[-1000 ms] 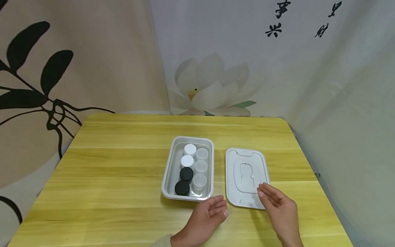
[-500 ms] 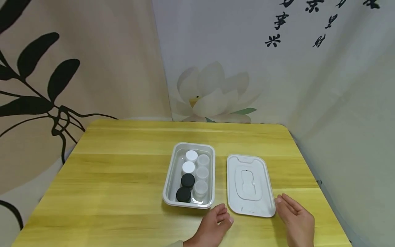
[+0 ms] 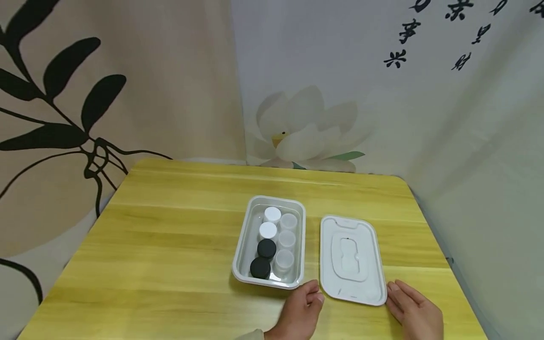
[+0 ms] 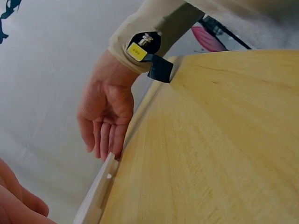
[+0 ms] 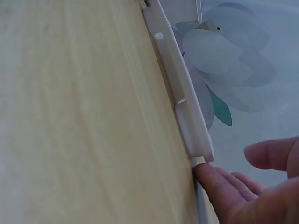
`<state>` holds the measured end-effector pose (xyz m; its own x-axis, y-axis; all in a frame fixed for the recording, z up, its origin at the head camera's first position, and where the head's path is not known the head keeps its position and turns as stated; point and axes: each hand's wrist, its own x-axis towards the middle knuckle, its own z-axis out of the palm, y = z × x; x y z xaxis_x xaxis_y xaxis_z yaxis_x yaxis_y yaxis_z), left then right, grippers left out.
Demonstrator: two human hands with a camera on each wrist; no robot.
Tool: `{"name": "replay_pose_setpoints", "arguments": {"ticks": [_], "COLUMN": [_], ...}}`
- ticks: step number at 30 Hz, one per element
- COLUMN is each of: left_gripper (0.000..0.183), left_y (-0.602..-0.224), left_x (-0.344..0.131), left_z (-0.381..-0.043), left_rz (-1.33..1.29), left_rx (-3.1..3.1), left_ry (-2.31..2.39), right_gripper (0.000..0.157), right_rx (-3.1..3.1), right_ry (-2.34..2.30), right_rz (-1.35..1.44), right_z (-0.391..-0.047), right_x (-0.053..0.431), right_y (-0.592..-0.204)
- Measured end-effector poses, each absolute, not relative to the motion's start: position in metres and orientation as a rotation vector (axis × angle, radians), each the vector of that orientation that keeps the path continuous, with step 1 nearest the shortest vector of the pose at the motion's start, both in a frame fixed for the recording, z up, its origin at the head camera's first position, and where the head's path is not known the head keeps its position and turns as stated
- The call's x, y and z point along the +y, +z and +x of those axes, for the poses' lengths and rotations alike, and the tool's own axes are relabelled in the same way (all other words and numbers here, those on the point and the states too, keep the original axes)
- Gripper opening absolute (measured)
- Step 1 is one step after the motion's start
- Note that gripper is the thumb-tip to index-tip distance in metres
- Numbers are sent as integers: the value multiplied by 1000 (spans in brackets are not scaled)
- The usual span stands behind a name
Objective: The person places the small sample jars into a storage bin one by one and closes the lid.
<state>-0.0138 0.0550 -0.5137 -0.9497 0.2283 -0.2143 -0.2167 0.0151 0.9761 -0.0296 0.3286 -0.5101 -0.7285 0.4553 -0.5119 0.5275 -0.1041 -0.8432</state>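
Note:
A white plastic lid [image 3: 350, 288] lies flat on the table, to the right of a white rectangular container [image 3: 242, 271]. Inside the container stand two white-capped jars [image 3: 268, 230], two black-capped jars [image 3: 260, 267] and several small clear jars [image 3: 284, 259] in two rows. My left hand [image 3: 299, 311] is at the near side, fingers loosely bent, fingertips between the container's near right corner and the lid's near left corner. My right hand [image 3: 416, 311] has its fingertips at the lid's near right corner. In the right wrist view, the fingers [image 5: 219, 184] reach the end of the lid's edge, thumb apart.
A yellow wood-grain table [image 3: 148, 264] carries everything. Behind it hang curtains [image 3: 306, 56] with a lotus print, dark leaves and black characters. In the left wrist view, the right sleeve [image 4: 161, 23] bears a wrist strap with a yellow tag.
My right hand has moved right and nearer, from over the lid's right edge to its near right corner. The left hand stays by the near corners. The head view has shifted.

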Motion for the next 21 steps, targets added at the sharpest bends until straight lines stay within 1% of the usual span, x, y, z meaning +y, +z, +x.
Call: {"name": "replay_pose_setpoints", "arguments": {"ticks": [7,8,11,12,13,16,21], "left_gripper": [41,41,40,40,39,39,37], "left_y": [-514,-514,-514,-514,-514,-515,-516], "left_x": [56,56,58,59,60,62,63], "left_z": [-18,-18,-18,-17,-17,-18,-18], "left_rz": [18,15,9,2,-8,-27,-93], "left_rx": [2015,2018,2000,1993,1986,1977,1968], "left_ry": [2005,2004,2025,2030,2035,2048,2052], "right_gripper": [54,50,26,20,21,34,37], "right_rx": [2001,1986,1949,1946,1938,1923,1940], "right_ry": [-2041,-2050,-2075,-2080,-2087,-2108,-2068], "right_rz": [1226,1231,1253,1254,1252,1255,1267], "right_z": [-33,-33,-32,-31,-31,-33,-37], "right_x": [331,331,333,334,335,337,337], "right_y": [-514,-515,-516,-517,-517,-518,-520]}}
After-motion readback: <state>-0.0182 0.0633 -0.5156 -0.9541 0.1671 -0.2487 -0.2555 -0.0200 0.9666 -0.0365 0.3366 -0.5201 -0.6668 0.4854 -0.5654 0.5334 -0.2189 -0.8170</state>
